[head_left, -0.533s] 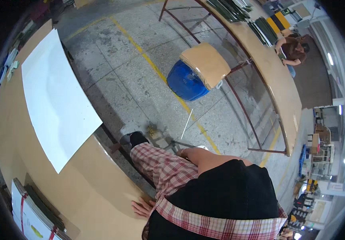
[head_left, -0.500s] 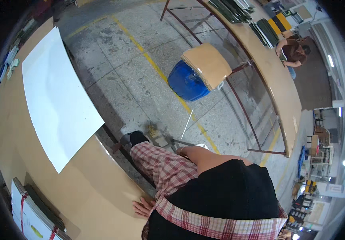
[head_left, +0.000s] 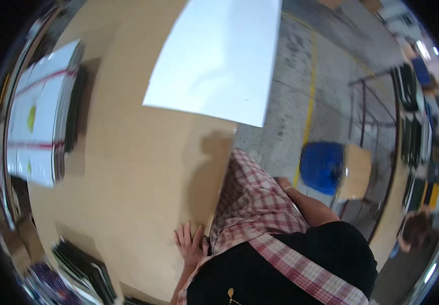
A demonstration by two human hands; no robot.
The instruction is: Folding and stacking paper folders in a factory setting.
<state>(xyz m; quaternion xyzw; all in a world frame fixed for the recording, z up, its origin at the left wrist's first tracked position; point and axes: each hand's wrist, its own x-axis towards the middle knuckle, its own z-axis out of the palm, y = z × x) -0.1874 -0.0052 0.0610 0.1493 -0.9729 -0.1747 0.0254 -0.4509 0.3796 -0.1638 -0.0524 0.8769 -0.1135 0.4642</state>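
My left hand (head_left: 191,245) lies flat on the tan tabletop (head_left: 143,152), close to its right edge, fingers stretched out and holding nothing. My right hand (head_left: 282,183) hangs low beside the red-and-white checked apron (head_left: 260,198), past the table edge. A light band circles that wrist. Its fingers are mostly hidden, so what it may hold cannot be made out. Nearest in front, a large white sheet (head_left: 219,61) lies on the table, one corner jutting over the right edge.
Bundled white stacks tied with red straps (head_left: 41,117) stand on the table's left. A dark green stack (head_left: 84,269) sits lower left. On the floor at right is a blue container (head_left: 323,165) beside a tan board (head_left: 356,173). Another person (head_left: 415,231) is beyond the far-right table.
The view has swung left, so the table fills more of it and the blue container appears farther right. My left hand still rests by the table edge; more of its forearm shows.
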